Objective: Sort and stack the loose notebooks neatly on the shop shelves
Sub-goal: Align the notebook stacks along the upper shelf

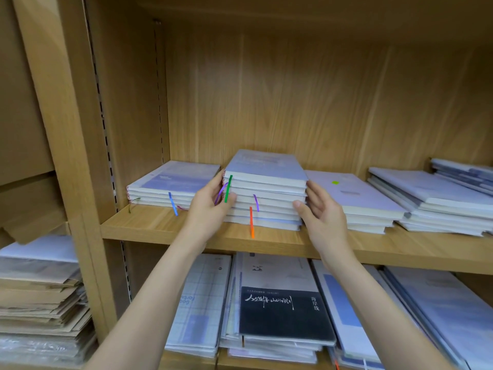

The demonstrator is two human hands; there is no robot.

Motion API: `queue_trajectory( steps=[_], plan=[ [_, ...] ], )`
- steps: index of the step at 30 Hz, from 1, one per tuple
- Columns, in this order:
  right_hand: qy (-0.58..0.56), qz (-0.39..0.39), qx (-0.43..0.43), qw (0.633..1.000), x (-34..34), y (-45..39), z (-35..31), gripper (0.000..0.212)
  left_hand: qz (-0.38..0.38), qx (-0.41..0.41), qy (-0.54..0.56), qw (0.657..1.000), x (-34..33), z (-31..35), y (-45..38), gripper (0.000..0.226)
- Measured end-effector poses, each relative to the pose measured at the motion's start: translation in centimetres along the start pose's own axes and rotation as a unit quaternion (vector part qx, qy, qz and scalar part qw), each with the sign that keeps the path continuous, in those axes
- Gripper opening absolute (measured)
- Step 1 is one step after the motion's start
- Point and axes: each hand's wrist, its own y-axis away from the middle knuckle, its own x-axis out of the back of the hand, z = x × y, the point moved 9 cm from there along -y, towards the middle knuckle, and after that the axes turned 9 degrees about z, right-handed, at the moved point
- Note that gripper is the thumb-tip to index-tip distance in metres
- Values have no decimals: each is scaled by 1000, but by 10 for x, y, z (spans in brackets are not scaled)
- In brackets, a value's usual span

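A stack of several pale blue-and-white notebooks (266,193) with green, purple and orange ribbon markers stands in the middle of the upper wooden shelf (165,231). My left hand (210,206) grips its front left corner, thumb across the front edges and fingers up the left side. My right hand (317,209) presses against the stack's right side with fairly straight fingers, its thumb tip touching the front right corner. A lower pile of notebooks (170,185) lies to the left and another pile (357,198) to the right, both close beside the middle stack.
More notebook piles (437,201) fill the right end of the upper shelf. On the lower shelf lie flat notebooks, one with a black cover (282,313). Brown paper and plastic-wrapped stock (40,303) is piled in the left bay beyond the upright (69,145).
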Motion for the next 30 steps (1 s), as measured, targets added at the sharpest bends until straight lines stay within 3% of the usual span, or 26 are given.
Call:
queue_trajectory(
  steps=[12, 20, 25, 30],
  plan=[
    [-9, 62, 14, 998, 10, 1, -1, 36, 32, -54, -74, 995, 2, 5, 0, 42],
    [-54, -1, 5, 999, -2, 3, -1, 56, 4, -22, -112, 993, -1, -1, 1, 47],
    [105, -49, 51, 992, -11, 4, 6, 58, -9, 40, -137, 990, 3, -10, 6, 34],
    [128, -58, 53, 989, -12, 8, 4, 51, -30, 69, -112, 991, 3, -12, 10, 33]
  ],
)
